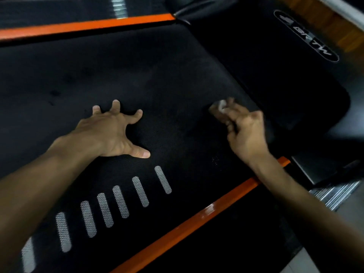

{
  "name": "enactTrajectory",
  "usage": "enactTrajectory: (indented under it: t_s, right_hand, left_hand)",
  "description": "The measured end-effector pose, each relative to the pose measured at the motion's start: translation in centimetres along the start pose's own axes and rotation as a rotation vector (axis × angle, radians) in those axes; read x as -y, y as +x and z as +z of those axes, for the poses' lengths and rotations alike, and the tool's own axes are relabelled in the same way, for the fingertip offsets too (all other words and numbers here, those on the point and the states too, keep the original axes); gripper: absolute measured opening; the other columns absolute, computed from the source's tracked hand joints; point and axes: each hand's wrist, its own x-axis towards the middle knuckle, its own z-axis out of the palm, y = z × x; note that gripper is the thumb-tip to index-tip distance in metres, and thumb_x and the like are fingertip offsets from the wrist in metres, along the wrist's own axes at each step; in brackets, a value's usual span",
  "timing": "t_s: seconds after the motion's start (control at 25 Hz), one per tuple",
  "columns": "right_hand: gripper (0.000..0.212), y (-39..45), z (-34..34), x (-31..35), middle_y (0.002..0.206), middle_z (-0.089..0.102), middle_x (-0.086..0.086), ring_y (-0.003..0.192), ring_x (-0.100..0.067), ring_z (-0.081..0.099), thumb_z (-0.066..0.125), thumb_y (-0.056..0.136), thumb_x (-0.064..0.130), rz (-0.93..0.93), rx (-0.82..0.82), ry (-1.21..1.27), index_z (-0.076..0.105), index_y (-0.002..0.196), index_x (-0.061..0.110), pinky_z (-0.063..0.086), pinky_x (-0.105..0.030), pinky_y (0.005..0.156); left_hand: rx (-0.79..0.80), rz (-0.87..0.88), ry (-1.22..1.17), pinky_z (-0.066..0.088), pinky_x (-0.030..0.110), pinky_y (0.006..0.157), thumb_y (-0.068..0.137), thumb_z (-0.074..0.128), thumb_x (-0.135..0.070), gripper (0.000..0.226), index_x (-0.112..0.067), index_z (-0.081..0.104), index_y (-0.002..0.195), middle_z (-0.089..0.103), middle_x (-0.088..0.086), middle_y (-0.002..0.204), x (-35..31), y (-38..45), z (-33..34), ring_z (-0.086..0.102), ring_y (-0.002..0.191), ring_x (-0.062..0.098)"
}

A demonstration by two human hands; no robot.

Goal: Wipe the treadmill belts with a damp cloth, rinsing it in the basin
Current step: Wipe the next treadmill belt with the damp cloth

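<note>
Black textured belt [177, 79], orange rails [84, 26]

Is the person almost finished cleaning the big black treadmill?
Hard to say. Nothing on the black textured treadmill belt plainly looks wiped. In hand: the right hand grips a small pale cloth at the belt's far end, while the left hand rests spread on it. Left: probably the rest of the belt; no basin shows.
</note>
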Motion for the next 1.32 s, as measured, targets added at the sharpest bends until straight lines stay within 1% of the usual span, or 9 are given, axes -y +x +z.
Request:
enactTrajectory:
  t_s: [0.16,0.28,0.4,0.56,0.84,0.92,1.08,1.16,1.32]
  right_hand:
    - [0.045,-7.9,-0.2,10.0,0.131,0.062,-0.010,0.108,-0.014,0.048,0.067,0.071,-0.002,-0.475,0.210,0.241,0.071,0.113,0.014,0.042,-0.034,0.089]
    - [0.040,-7.6,-0.6,10.1,0.131,0.062,-0.007,0.104,-0.016,0.045,0.064,0.078,0.003,-0.672,0.324,0.242,0.071,0.116,0.016,0.040,-0.028,0.092]
    - [0.046,-1.5,0.9,6.0,0.126,0.065,-0.012,0.108,-0.019,0.054,0.054,0.074,-0.002,-0.497,0.145,0.125,0.070,0.116,0.011,0.040,-0.032,0.087]
    - [0.044,4.4,2.0,5.6,0.119,0.068,-0.014,0.101,-0.032,0.068,0.056,0.078,-0.007,-0.085,0.031,0.133,0.071,0.116,0.009,0.053,-0.047,0.091]
    - [0.038,-6.7,1.6,16.1,0.130,0.062,0.000,0.110,-0.013,0.049,0.058,0.083,0.010,-1.002,0.384,0.239,0.066,0.118,0.022,0.042,-0.032,0.091]
    - [0.044,-1.1,3.1,13.0,0.126,0.064,-0.005,0.106,-0.018,0.058,0.056,0.077,0.005,-0.875,0.224,0.129,0.062,0.118,0.021,0.041,-0.037,0.088]
    - [0.044,8.5,4.8,6.2,0.123,0.066,-0.015,0.104,-0.034,0.065,0.058,0.080,-0.006,-0.123,0.048,0.087,0.068,0.119,0.011,0.044,-0.044,0.096]
    - [0.045,7.4,5.0,9.1,0.120,0.068,-0.013,0.102,-0.032,0.066,0.057,0.075,-0.003,-0.183,0.039,0.043,0.071,0.115,0.010,0.041,-0.038,0.088]
    - [0.044,-3.1,2.3,16.8,0.130,0.053,0.006,0.106,-0.015,0.051,0.058,0.068,0.006,-0.735,0.267,0.181,0.070,0.107,0.020,0.039,-0.037,0.082]
  left_hand:
    - [-0.001,0.010,-0.005,0.025,0.057,0.111,0.063,0.066,-0.078,0.106,-0.060,0.002,0.145,-0.012,-0.009,0.162,0.4,0.1,-0.4,0.000,0.148,0.036]
    - [-0.117,-0.042,-0.005,0.029,0.051,0.114,0.068,0.068,-0.072,0.094,-0.056,0.018,0.145,0.006,-0.014,0.162,4.2,-0.4,-1.4,0.021,0.146,0.028]
    - [-0.073,-0.247,-0.060,0.028,0.063,0.108,0.056,0.060,-0.087,0.105,-0.064,0.004,0.142,-0.002,-0.006,0.163,7.4,-1.3,-0.6,0.014,0.144,0.043]
    - [-0.017,-0.249,-0.119,0.032,0.065,0.106,0.050,0.057,-0.090,0.111,-0.067,-0.004,0.139,-0.009,-0.006,0.161,8.2,-0.6,0.4,0.010,0.141,0.051]
    - [-0.027,-0.247,-0.134,0.031,0.067,0.106,0.055,0.060,-0.087,0.109,-0.065,-0.004,0.141,-0.014,-0.004,0.162,8.0,-0.6,0.3,0.004,0.142,0.052]
    - [-0.022,-0.247,-0.128,0.031,0.067,0.106,0.055,0.059,-0.087,0.109,-0.065,-0.005,0.141,-0.014,-0.004,0.161,8.1,-0.5,0.1,0.003,0.142,0.052]
    - [-0.023,-0.236,-0.143,0.031,0.068,0.106,0.057,0.061,-0.085,0.109,-0.064,-0.003,0.142,-0.014,-0.004,0.162,8.2,-0.6,0.4,0.001,0.143,0.051]
    - [-0.028,-0.233,-0.144,0.032,0.067,0.105,0.056,0.061,-0.085,0.110,-0.063,-0.003,0.142,-0.013,-0.004,0.161,8.2,-0.5,0.3,0.003,0.143,0.051]
    - [-0.030,-0.231,-0.141,0.034,0.066,0.105,0.056,0.061,-0.086,0.109,-0.064,-0.002,0.142,-0.012,-0.004,0.161,8.3,-0.4,0.4,0.006,0.142,0.051]
